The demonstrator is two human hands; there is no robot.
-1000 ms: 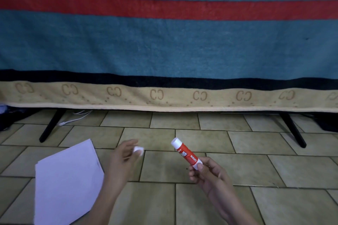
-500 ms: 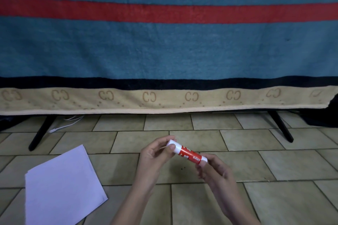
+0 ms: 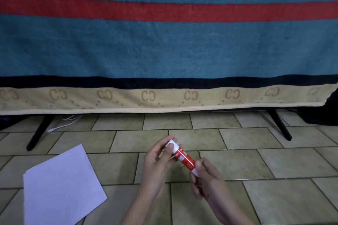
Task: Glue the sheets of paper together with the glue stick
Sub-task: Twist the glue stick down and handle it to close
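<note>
Left hand (image 3: 158, 159) pinches the white cap (image 3: 171, 144) on the red glue stick (image 3: 183, 157). Right hand (image 3: 204, 177) grips its base, tilted above the floor tiles (image 3: 237, 162). Paper sheets (image 3: 60, 186) lie left, apart.

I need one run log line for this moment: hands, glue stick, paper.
left hand: fingers on white cap | right hand: holds glue stick by base | paper: flat on tiled floor, untouched | gluing: not started

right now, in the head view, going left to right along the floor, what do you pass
left black stand leg → white cable → sheets of paper → left hand → glue stick → right hand → right black stand leg
</note>
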